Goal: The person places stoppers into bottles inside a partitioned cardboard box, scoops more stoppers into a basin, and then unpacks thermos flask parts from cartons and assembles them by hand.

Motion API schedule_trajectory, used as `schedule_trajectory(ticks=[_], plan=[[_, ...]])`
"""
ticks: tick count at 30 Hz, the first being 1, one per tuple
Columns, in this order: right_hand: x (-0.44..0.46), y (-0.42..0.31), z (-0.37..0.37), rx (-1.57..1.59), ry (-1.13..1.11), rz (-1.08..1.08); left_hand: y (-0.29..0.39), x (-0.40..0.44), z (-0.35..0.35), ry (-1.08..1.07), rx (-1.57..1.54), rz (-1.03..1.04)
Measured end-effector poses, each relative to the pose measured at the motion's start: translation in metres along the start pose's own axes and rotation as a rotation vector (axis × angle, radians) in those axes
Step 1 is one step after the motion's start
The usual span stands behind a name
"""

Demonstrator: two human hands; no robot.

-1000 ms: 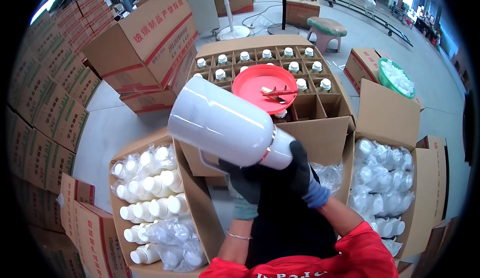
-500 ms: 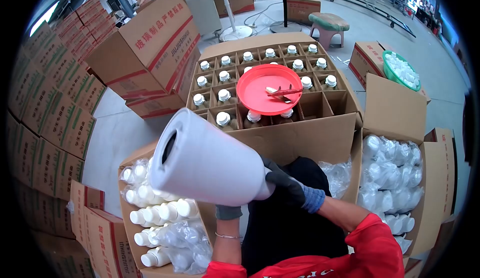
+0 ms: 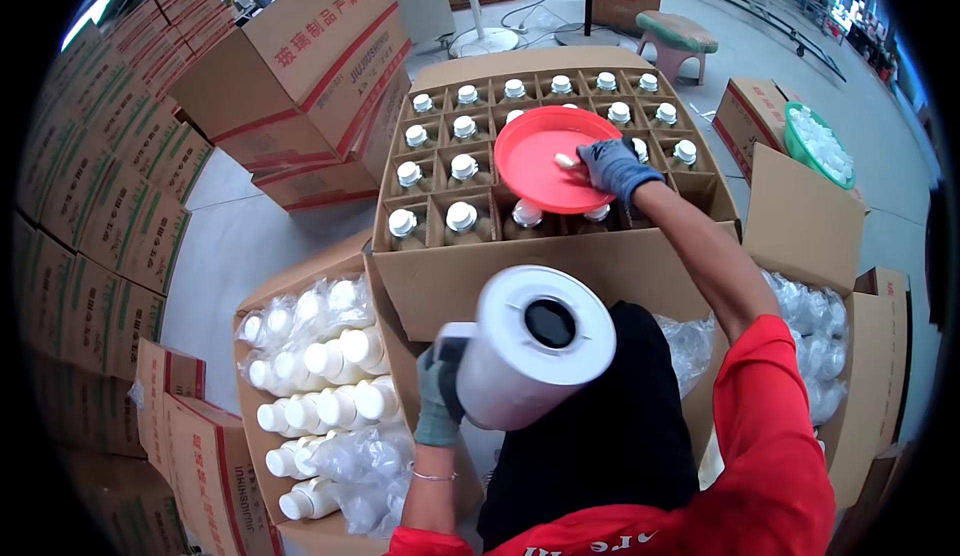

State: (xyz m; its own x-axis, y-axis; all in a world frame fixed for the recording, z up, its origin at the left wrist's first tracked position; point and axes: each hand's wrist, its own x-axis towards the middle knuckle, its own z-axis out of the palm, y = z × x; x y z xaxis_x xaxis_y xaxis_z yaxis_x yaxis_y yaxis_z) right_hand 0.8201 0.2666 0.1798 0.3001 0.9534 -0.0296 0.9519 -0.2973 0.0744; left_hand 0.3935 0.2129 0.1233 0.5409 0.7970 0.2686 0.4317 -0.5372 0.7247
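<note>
My left hand [image 3: 440, 393], in a grey glove, is closed around the handle at the left side of a white plastic jug [image 3: 520, 396]. The jug is tilted, and its round end with a dark central recess faces up toward me. My right hand [image 3: 612, 166], gloved in grey-blue, reaches into a red round dish [image 3: 540, 141]. Its fingers are closed on a small tool with a pale end [image 3: 568, 162]; the rest of that tool is covered by the glove. The dish lies on top of capped bottles [image 3: 463, 168] in a divided carton [image 3: 520, 281].
At left, an open carton holds several white bottles [image 3: 335, 406], some in clear plastic. Another carton with wrapped white bottles [image 3: 815, 336] stands at right. A green basin of white pieces [image 3: 820, 146], a stool [image 3: 677, 41] and stacked boxes [image 3: 300, 66] surround the work.
My right hand has left the jug and gone up to the red dish, closing on the small tool there. The jug has swung right and turned its round end toward me.
</note>
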Motion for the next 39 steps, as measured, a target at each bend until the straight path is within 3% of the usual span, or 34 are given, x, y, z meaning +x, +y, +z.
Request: schedule_trajectory(ticks=[1, 2, 3, 5, 6, 7, 8, 9, 12, 15, 16, 18, 19, 20, 23, 24, 25, 27, 29, 31, 33, 34, 35, 36, 37, 38, 39], plan=[[-0.004, -0.001, -0.007, 0.12, 0.008, 0.027, 0.014, 0.005, -0.006, -0.059, -0.004, 0.08], [-0.016, -0.006, -0.007, 0.15, 0.301, -0.02, 0.004, -0.003, -0.002, -0.078, -0.241, -0.082], [-0.038, -0.019, -0.029, 0.265, 0.393, -0.02, -0.005, -0.011, 0.001, -0.059, -0.477, -0.246], [-0.091, -0.037, -0.057, 0.992, 0.358, -0.203, 0.004, -0.005, 0.001, -0.053, -0.723, -0.42], [-0.122, -0.045, -0.07, 1.136, 0.207, -0.246, 0.0, -0.004, 0.001, -0.124, -0.529, -0.244], [-0.146, -0.049, -0.08, 1.101, 0.161, -0.413, -0.004, -0.004, 0.001, -0.157, -0.341, -0.064], [-0.169, -0.053, -0.091, 1.074, 0.112, -0.581, -0.007, -0.001, 0.002, -0.202, -0.341, -0.056], [-0.187, -0.055, -0.098, 0.854, 0.162, -0.855, -0.011, 0.001, 0.004, -0.251, -0.342, -0.048], [-0.222, -0.064, -0.103, 0.386, 0.283, -1.12, 0.027, 0.006, -0.008, -0.26, -0.26, 0.142], [-0.239, -0.068, -0.107, 0.35, 0.395, -1.22, 0.039, 0.012, 0.002, -0.443, -1.103, -0.582], [-0.246, -0.075, -0.114, 0.272, 0.426, -1.255, 0.051, 0.012, 0.001, -0.452, -1.138, -0.612], [-0.255, -0.085, -0.116, 0.151, 0.434, -1.353, 0.049, 0.018, -0.003, -0.585, -1.051, -0.426], [-0.261, -0.089, -0.119, 0.092, 0.401, -1.377, 0.045, 0.025, -0.005, -0.691, -1.007, -0.428], [-0.265, -0.091, -0.121, 0.105, 0.4, -1.382, 0.042, 0.032, -0.007, -0.797, -0.959, -0.423], [-0.266, -0.086, -0.119, 0.193, 0.363, -1.288, 0.033, 0.032, -0.001, -0.768, -0.553, 0.076], [-0.264, -0.081, -0.103, 0.276, 0.316, -1.185, 0.045, 0.025, -0.004, -0.711, -0.862, -0.366], [-0.262, -0.077, -0.089, 0.356, 0.269, -1.079, 0.047, 0.018, -0.004, -0.609, -0.837, -0.407], [-0.264, -0.079, -0.077, 0.5, 0.287, -0.94, 0.048, 0.005, -0.004, -0.396, -0.787, -0.481], [-0.266, -0.086, -0.073, 0.593, 0.245, -0.811, 0.043, -0.005, -0.01, -0.279, -0.693, -0.387], [-0.256, -0.078, -0.071, 0.484, 0.177, -0.957, 0.043, -0.011, -0.014, -0.171, -0.557, -0.338], [-0.233, -0.064, -0.082, 0.409, 0.208, -1.12, 0.033, -0.012, -0.02, 0.044, -0.692, -0.312], [-0.218, -0.05, -0.089, 0.491, 0.132, -1.05, 0.022, -0.008, -0.025, 0.053, -0.652, -0.26], [-0.201, -0.029, -0.083, 0.582, 0.258, -0.941, 0.009, -0.001, -0.033, 0.064, -0.615, -0.2], [-0.182, -0.008, -0.085, 0.801, 0.197, -0.8, 0.018, 0.008, -0.045, -0.001, -0.474, -0.072], [-0.168, 0.0, -0.088, 0.697, 0.112, -0.281, 0.034, 0.017, -0.059, -0.067, -0.33, 0.061], [-0.13, 0.018, -0.062, 0.328, 0.51, -0.4, 0.039, 0.021, -0.063, -0.109, -0.341, 0.128], [-0.115, 0.018, -0.063, 0.368, 0.563, -0.382, 0.065, 0.026, -0.065, -0.225, -0.285, 0.208]])
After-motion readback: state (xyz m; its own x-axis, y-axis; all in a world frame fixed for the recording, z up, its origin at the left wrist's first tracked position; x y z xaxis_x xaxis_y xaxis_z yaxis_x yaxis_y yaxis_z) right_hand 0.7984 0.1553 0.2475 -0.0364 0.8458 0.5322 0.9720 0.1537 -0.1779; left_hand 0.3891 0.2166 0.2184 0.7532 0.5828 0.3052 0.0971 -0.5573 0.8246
